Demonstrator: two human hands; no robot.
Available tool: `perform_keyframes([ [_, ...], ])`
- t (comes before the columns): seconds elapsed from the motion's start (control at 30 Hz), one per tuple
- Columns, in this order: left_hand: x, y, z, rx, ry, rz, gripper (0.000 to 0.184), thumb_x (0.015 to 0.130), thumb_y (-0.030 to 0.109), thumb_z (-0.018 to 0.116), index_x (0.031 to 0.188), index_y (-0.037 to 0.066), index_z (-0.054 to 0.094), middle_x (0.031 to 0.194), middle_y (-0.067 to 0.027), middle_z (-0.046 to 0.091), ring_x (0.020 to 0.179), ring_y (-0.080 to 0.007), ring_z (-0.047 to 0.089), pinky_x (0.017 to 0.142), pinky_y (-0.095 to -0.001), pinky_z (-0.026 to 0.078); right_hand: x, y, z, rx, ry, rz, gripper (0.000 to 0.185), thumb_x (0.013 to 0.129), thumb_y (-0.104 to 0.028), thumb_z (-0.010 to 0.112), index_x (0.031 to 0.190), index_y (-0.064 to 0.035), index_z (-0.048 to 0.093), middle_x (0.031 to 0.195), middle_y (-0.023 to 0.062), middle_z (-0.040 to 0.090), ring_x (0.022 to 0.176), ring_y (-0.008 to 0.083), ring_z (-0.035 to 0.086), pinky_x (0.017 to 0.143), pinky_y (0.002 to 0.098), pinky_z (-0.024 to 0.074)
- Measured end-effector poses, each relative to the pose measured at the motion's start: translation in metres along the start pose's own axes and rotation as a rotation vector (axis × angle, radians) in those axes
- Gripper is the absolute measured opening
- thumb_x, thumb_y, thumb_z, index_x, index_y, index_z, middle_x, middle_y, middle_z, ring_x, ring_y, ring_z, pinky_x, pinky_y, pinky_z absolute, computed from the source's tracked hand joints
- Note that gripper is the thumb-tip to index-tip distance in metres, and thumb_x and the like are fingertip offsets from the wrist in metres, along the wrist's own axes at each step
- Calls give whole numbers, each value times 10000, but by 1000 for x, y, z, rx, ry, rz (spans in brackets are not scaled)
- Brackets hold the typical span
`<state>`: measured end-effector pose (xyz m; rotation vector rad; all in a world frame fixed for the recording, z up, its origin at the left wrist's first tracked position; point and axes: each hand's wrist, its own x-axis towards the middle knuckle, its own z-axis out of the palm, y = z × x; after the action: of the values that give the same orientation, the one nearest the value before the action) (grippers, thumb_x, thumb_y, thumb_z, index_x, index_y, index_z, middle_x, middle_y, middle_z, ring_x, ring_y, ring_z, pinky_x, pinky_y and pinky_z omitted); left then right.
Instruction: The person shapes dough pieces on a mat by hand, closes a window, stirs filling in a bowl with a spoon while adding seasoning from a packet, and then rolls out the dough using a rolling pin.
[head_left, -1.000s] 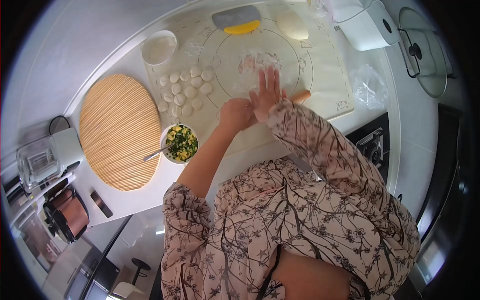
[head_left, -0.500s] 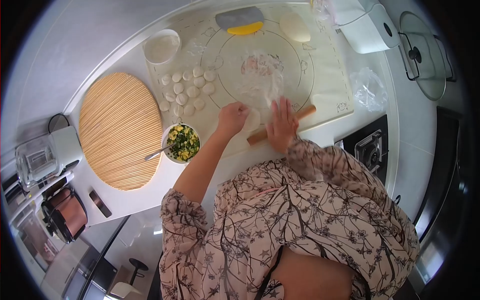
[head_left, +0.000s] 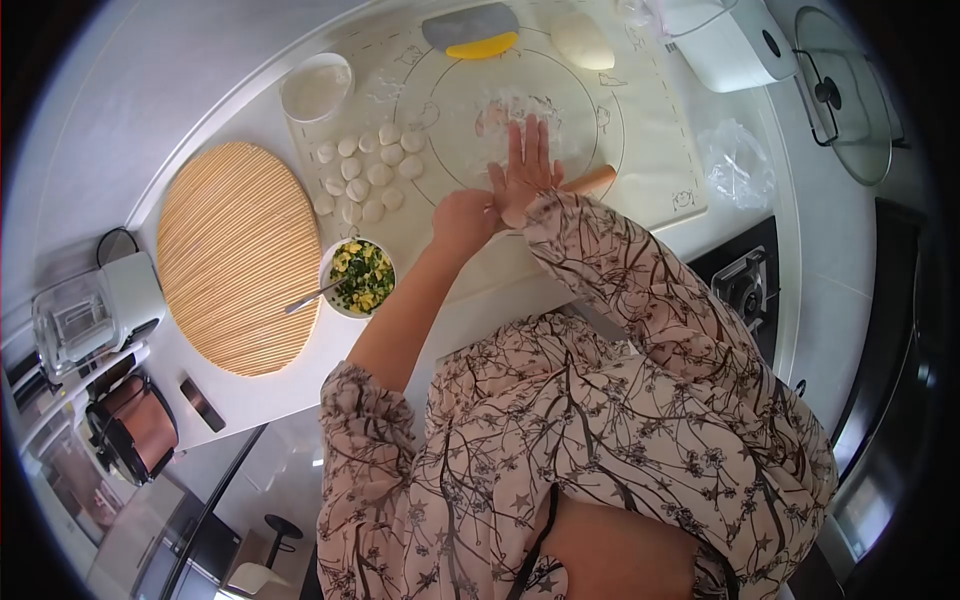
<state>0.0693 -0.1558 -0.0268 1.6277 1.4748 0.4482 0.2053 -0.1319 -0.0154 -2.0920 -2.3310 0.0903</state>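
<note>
My left hand is closed in a pinch close to my right palm. The earlier frame shows a thin round dough wrapper at its fingertips, now mostly hidden behind the hands. With fingers stretched and spread, my right hand lies flat over a wooden rolling pin, whose far end sticks out on the right. Both hands are over a floury silicone mat. Left of them sit several small round dough pieces. A bowl of chopped greens and egg filling with a spoon stands near my left forearm.
A round slatted tray lies on the left. At the back are a bowl of flour, a grey and yellow scraper and a dough lump. A plastic bag and a gas burner are on the right.
My right hand has moved forward and left across the rolling pin, toward the mat's middle. The pin has shifted forward and left with it. My left hand stays close to its place.
</note>
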Motion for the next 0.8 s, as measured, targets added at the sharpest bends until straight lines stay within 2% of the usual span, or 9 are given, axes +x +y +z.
perform_keyframes([
  [0.07,10,-3,-6,-10,-19,43,178,810,224,662,878,67,708,787,-145,686,763,-318,669,695,-414,523,-9,1,-22,116,-127,23,748,858,-274,555,1509,-89,236,1572,194,174,1452,352,187,964,514,352],
  [0.17,4,-18,8,-259,96,-90,184,784,222,669,905,90,710,802,-140,685,767,-332,662,696,-427,522,-80,39,-28,52,-133,-90,732,904,-314,544,1517,-95,209,1572,187,177,1463,314,173,999,529,330],
  [0.27,-5,-23,19,-261,72,-28,180,776,231,668,897,107,715,834,-139,687,765,-340,656,700,-436,521,-44,27,-12,95,-217,-16,703,926,-330,507,1518,-97,208,1574,182,174,1467,317,156,1051,533,270],
  [0.37,0,9,-7,80,11,-26,187,792,229,664,893,77,709,830,-147,684,760,-318,664,705,-410,527,2,-1,15,-61,203,-65,729,854,-288,517,1506,-90,258,1550,205,240,1428,355,255,1027,518,309],
  [0.4,5,3,-4,101,31,24,194,795,246,663,882,80,712,812,-151,679,765,-320,663,711,-408,529,5,-8,-13,80,-18,9,733,849,-299,516,1508,-101,263,1555,190,242,1423,356,268,1019,520,315],
  [0.5,5,-16,3,-205,64,-67,186,786,260,666,867,101,719,825,-141,682,783,-338,656,713,-419,527,-72,43,11,107,36,-125,699,952,-405,449,1528,-119,178,1583,175,150,1466,321,157,1060,510,268],
  [0.6,-4,-21,5,-320,46,-149,184,769,268,652,803,100,720,826,-151,680,813,-353,649,715,-435,515,-77,38,-5,158,-31,-65,669,961,-390,431,1517,-89,213,1577,187,164,1456,338,178,1067,520,261],
  [0.7,-7,2,-13,-46,47,-38,190,781,238,650,823,62,708,810,-163,679,794,-351,653,718,-436,517,-3,-8,-11,107,-26,-1,633,961,-369,431,1483,-39,291,1548,215,236,1422,374,257,1034,520,300],
  [0.8,8,-4,-10,-33,-29,-51,182,783,226,640,833,63,703,791,-166,676,777,-351,655,712,-437,519,-8,-11,-25,67,-93,17,636,962,-370,429,1485,-38,289,1543,218,244,1422,373,259,1016,513,328],
])
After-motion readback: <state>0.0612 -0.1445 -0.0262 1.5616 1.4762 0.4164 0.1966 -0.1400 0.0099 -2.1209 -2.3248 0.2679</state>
